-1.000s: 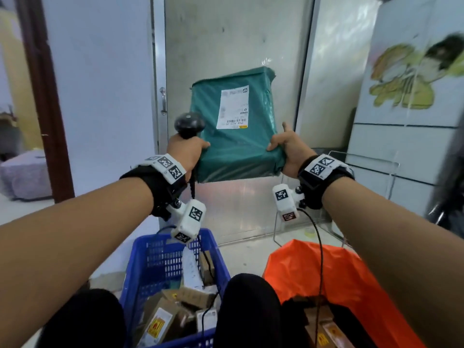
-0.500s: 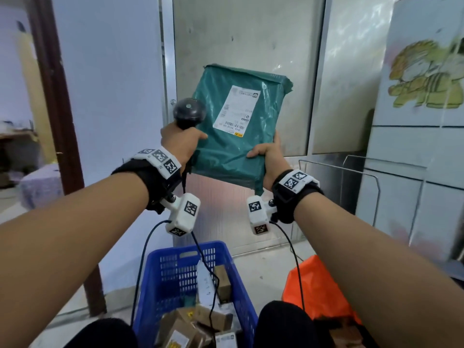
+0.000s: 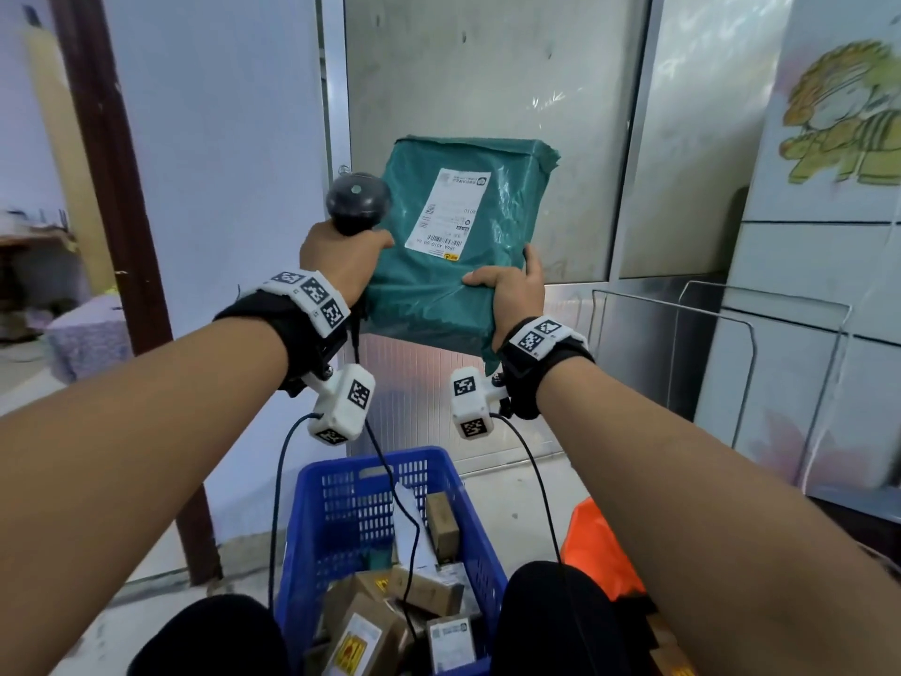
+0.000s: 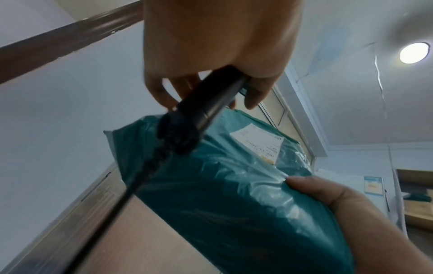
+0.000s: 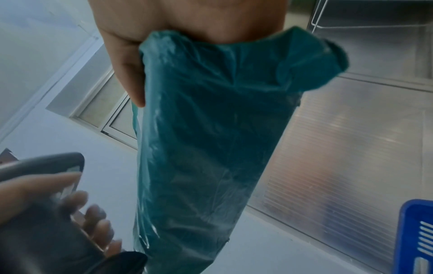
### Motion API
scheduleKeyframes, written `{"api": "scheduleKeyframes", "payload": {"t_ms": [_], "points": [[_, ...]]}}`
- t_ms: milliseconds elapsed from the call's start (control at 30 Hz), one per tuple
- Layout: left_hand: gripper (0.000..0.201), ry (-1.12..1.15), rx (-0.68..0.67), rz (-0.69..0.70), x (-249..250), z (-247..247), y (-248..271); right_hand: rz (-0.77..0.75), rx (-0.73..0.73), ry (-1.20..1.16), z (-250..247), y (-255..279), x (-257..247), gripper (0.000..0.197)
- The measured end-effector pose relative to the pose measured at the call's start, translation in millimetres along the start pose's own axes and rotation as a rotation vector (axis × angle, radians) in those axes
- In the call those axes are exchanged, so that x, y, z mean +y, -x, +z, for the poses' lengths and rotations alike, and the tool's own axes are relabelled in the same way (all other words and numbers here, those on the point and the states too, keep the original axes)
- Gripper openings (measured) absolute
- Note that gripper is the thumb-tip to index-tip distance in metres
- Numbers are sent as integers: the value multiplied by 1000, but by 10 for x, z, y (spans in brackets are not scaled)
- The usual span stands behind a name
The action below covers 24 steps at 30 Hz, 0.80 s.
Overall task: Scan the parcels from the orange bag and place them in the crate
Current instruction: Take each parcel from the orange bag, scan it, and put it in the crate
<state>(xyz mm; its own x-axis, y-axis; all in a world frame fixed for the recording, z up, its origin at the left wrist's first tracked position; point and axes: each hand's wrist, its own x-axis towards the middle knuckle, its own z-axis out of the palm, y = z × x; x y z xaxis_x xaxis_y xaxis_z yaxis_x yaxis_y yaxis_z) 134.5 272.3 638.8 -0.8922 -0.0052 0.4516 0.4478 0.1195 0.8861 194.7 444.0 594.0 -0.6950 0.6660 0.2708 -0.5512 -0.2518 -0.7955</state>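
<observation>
A teal plastic parcel (image 3: pixel 453 246) with a white shipping label (image 3: pixel 447 207) is held up at chest height, label facing me. My right hand (image 3: pixel 512 290) grips its lower right edge, thumb on the front. My left hand (image 3: pixel 341 256) holds a black handheld scanner (image 3: pixel 358 200) just left of the parcel. The left wrist view shows the scanner handle (image 4: pixel 211 100) in my fingers and the parcel (image 4: pixel 234 185) below it. In the right wrist view the parcel (image 5: pixel 211 148) hangs from my grip. Below stand the blue crate (image 3: pixel 380 519) and the orange bag (image 3: pixel 599 548).
Several cardboard boxes (image 3: pixel 429 583) lie in the crate. A metal wire rack (image 3: pixel 721 363) stands at the right against white panels. A metal door (image 3: pixel 487 90) is straight ahead and a brown door frame (image 3: pixel 112 187) at the left. My knees flank the crate.
The parcel has tilted so its label leans right, and my right hand has shifted inward along its lower edge. The view has swung left, showing more crate and less orange bag.
</observation>
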Motion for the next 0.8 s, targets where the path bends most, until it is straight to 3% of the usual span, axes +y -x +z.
{"api": "scheduleKeyframes", "payload": {"t_ms": [67, 167, 233, 433, 800], "points": [[15, 28, -161, -56, 8, -3, 41, 5, 23, 28, 8, 30, 44, 109], [28, 42, -492, -236, -7, -16, 110, 22, 43, 58, -17, 53, 149, 113], [30, 53, -593, -312, 0, -37, 132, 23, 35, 76, -43, 59, 182, 112], [27, 46, -723, -402, 35, -158, 140, 2, 25, 159, -142, 59, 232, 111], [29, -52, -719, -380, -32, -157, 76, 11, 59, 226, -262, 25, 397, 103]]}}
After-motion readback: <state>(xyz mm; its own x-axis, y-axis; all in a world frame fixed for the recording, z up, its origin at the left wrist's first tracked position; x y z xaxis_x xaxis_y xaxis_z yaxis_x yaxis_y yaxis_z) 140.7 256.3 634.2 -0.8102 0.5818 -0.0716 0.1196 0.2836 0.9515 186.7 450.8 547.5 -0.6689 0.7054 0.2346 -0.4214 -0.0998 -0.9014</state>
